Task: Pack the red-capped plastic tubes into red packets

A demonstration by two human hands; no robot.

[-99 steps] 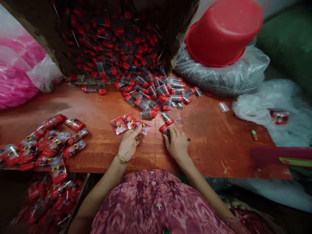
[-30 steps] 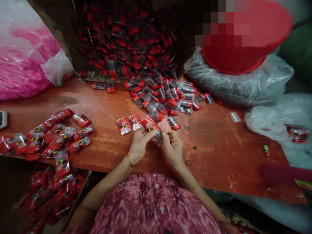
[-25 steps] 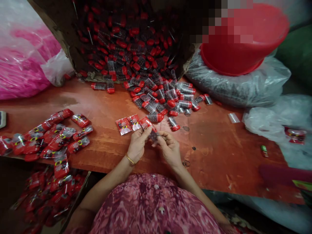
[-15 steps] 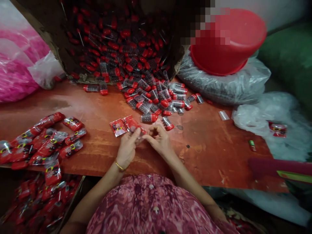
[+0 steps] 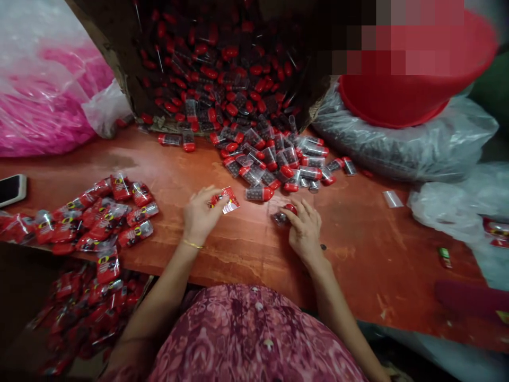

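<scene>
My left hand (image 5: 201,216) has its thumb and fingers bent around a small red printed packet (image 5: 229,201); the fingers hide part of it, and it lies at or just over the table top. My right hand (image 5: 307,228) is closed on a small clear container with a red rounded end (image 5: 281,216), low over the table. Just beyond the hands lies a loose heap of similar red-ended containers (image 5: 278,156), spilling from the open cardboard box (image 5: 322,98). On the left side of the table is a pile of red packets (image 5: 101,220) in clear wrapping.
More wrapped packets (image 5: 89,313) fill a space below the table's left edge. A phone (image 5: 12,190) lies far left, near a bag of pink pieces (image 5: 43,116). At right, a red tub (image 5: 393,101) stands on a filled plastic bag (image 5: 382,148). A small green-and-red item (image 5: 445,257) lies right.
My hands were together, fingers meeting over a small piece. They have parted: the left moved onto the printed packets, the right took a container from the heap's near edge. The view has shifted left.
</scene>
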